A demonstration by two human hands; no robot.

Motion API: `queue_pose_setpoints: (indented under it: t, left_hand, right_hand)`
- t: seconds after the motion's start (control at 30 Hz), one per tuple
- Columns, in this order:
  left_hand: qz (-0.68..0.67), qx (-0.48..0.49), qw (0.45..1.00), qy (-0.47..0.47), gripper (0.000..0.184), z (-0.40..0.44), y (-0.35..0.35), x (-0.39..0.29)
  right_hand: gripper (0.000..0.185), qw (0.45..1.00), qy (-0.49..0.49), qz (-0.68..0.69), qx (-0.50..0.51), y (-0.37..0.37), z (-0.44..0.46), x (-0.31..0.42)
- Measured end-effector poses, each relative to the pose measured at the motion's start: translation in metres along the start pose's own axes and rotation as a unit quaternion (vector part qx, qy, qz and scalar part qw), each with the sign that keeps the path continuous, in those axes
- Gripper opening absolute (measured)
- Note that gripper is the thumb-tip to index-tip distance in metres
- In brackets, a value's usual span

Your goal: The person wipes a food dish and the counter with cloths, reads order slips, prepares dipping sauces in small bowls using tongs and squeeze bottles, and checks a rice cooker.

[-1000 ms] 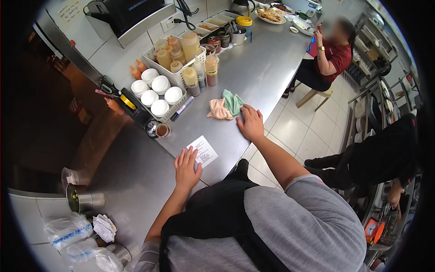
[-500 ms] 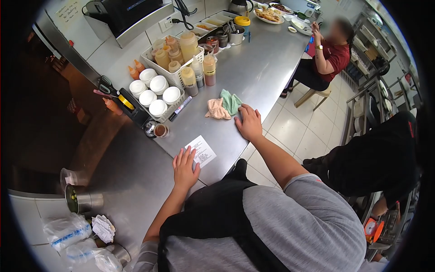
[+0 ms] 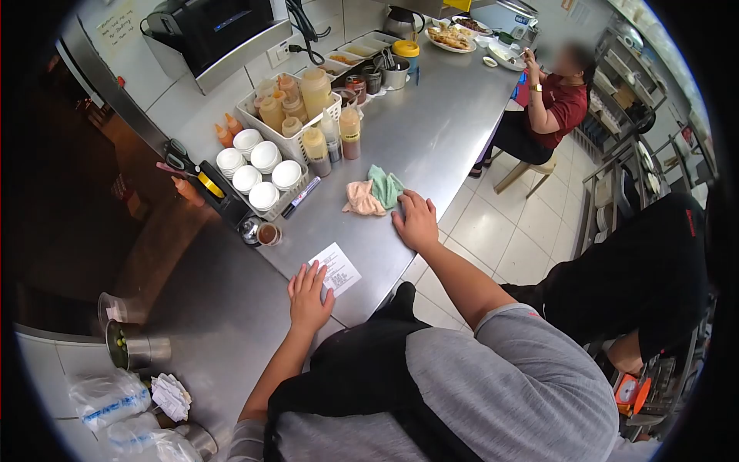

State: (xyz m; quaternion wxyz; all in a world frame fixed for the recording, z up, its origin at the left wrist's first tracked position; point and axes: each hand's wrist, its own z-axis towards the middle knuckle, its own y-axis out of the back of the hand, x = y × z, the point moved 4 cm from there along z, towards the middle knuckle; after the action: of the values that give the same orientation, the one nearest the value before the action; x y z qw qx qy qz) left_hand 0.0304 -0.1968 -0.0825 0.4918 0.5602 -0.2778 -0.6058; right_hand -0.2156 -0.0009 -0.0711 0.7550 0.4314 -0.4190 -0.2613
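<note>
My left hand (image 3: 309, 297) lies flat on the steel counter (image 3: 385, 138), fingers spread, its fingertips over the left edge of a white printed slip (image 3: 339, 271). My right hand (image 3: 416, 222) rests on the counter's right edge with fingers apart. Just beyond its fingertips lie a crumpled pink cloth (image 3: 362, 199) and a green cloth (image 3: 385, 187), side by side. Neither hand holds anything. A marker (image 3: 300, 198) and a small cup of brown sauce (image 3: 269, 234) are farther left, beside a basket of stacked white cups (image 3: 264, 196).
Squeeze bottles (image 3: 315, 92) fill a white basket at the wall. Food plates (image 3: 452, 38) stand at the far end. A person in red (image 3: 560, 108) sits right of the counter; another in black (image 3: 631, 269) bends behind me. Metal pots (image 3: 146, 351) stand lower left.
The view has shifted slightly, so the counter items appear lower and farther left. Both my hands keep their places. The person in black has leaned nearer on the right.
</note>
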Motion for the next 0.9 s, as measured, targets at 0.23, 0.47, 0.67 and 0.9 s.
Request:
queue_pose_setpoints:
  t: [0.23,0.47,0.67,0.9]
  left_hand:
    - [-0.01,-0.021,1.0,-0.006,0.055,-0.001,0.0001,-0.0005]
    - [0.004,-0.031,1.0,0.005,0.056,-0.0029,-0.0001,-0.0003]
    - [0.012,-0.034,0.999,0.012,0.058,-0.0036,-0.0011,0.0008]
    - [0.019,-0.029,0.999,0.014,0.058,-0.0026,-0.0006,-0.0008]
  right_hand:
    - [0.044,1.0,-0.001,0.012,-0.002,-0.0001,-0.0038,-0.0007]
    - [0.043,1.0,0.004,0.012,-0.009,-0.0013,-0.0043,-0.0027]
    - [0.041,1.0,0.006,0.023,-0.012,-0.0012,-0.0046,-0.0032]
    - [0.041,0.999,0.012,0.033,-0.003,-0.0007,-0.0047,-0.0044]
